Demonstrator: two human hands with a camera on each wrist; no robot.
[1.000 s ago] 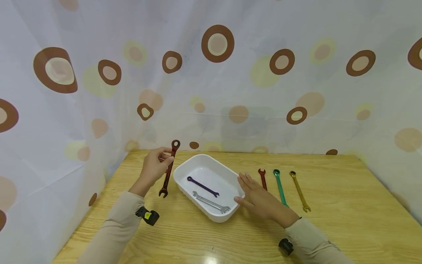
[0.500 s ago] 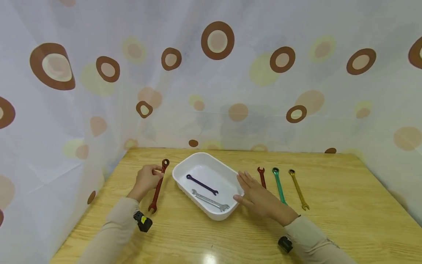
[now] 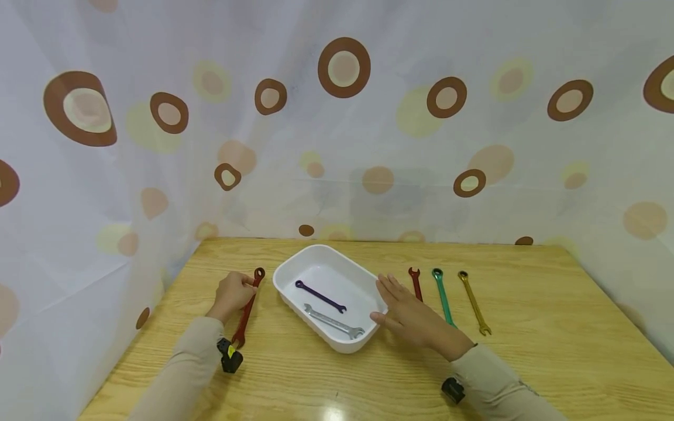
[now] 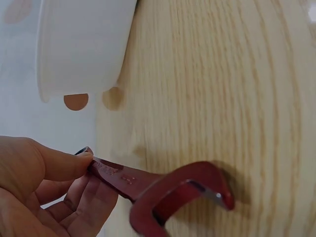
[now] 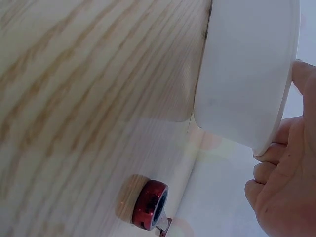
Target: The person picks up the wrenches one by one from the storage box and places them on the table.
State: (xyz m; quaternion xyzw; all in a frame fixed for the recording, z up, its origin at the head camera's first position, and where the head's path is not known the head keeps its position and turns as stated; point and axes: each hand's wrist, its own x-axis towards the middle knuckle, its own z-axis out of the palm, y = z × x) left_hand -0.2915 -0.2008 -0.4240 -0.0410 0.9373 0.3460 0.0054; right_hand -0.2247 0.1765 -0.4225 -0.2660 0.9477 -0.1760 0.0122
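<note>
My left hand (image 3: pixel 231 294) pinches a red combination wrench (image 3: pixel 245 317) between thumb and fingers, left of the white tray (image 3: pixel 343 346). The wrench's ring end points away from me. Its open end (image 4: pixel 173 195) looms large in the left wrist view, close over the wood. My right hand (image 3: pixel 413 318) rests against the tray's right side with its fingers mostly straight. Fingertips and thumb meet the tray rim (image 5: pixel 280 116) in the right wrist view. Inside the tray lie a purple wrench (image 3: pixel 320 296) and a silver wrench (image 3: pixel 333 321).
Right of the tray, another red wrench (image 3: pixel 415 283), partly hidden by my right hand, lies beside a green wrench (image 3: pixel 444 298) and a yellow wrench (image 3: pixel 475 303). A patterned curtain (image 3: pixel 400 146) stands behind the wooden table (image 3: pixel 553 339) and along its sides.
My left hand has lowered the red wrench toward the table and shifted slightly left, away from the tray. The right hand and the tray keep their places.
</note>
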